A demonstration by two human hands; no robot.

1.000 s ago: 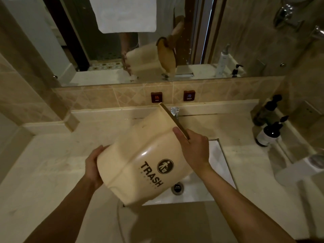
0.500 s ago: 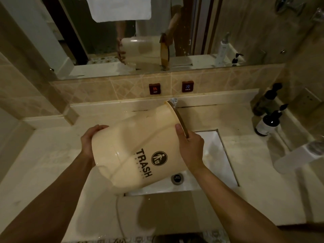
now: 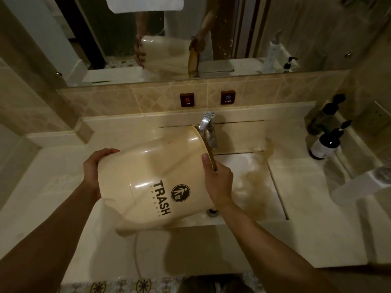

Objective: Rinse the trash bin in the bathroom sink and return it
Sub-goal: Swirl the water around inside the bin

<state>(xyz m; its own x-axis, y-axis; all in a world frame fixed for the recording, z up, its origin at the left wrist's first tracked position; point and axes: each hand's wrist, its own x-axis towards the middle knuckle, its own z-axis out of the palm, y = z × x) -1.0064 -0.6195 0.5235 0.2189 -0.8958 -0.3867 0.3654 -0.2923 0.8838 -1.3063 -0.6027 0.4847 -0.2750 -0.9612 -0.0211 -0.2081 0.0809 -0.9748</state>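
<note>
A cream plastic trash bin (image 3: 154, 182) printed "TRASH" is held tipped on its side above the white sink (image 3: 254, 187), its open mouth turned to the right toward the chrome faucet (image 3: 208, 130). My left hand (image 3: 95, 168) cups the bin's base at the left. My right hand (image 3: 218, 180) grips the brown rim, thumb on the outer wall and fingers curled over the edge. The bin's inside is hidden from here. The drain (image 3: 212, 212) shows just below my right wrist.
Two dark pump bottles (image 3: 325, 140) stand on the right ledge. Red HOT (image 3: 187, 99) and COLD (image 3: 227, 97) buttons sit on the tiled backsplash under the mirror (image 3: 190, 39). A pale counter (image 3: 53, 187) runs around the sink; patterned floor tiles show below.
The bin has tipped further, from slanted to nearly horizontal, with its mouth swung right toward the faucet. Both hands kept their hold.
</note>
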